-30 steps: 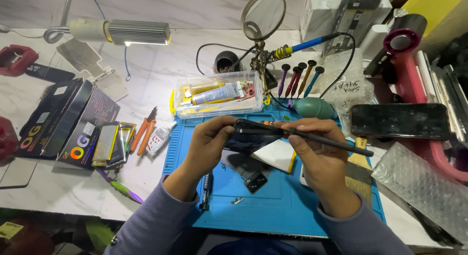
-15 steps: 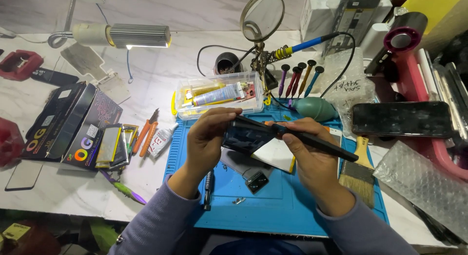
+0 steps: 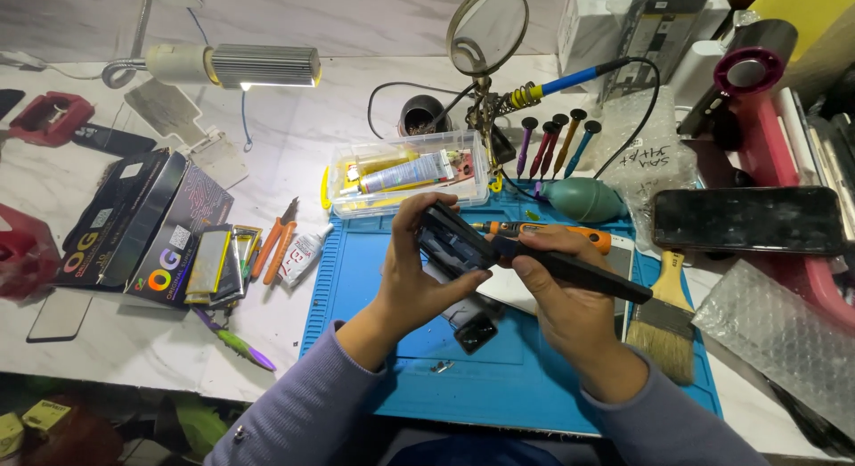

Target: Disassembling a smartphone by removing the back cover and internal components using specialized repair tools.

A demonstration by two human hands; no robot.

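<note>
left hand (image 3: 414,274) tilts phone (image 3: 452,241) (dark); right hand (image 3: 557,292) grips tool (image 3: 574,272).

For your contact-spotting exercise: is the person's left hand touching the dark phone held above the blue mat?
Touching. The head view shows the left hand wrapped around the dark phone, fingers curled over its top edge and thumb against its side, no gap visible.

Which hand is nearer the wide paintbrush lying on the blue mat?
The right hand. The paintbrush lies just beside it on its outer side, while the left hand is farther off, holding the dark phone across the mat.
</note>
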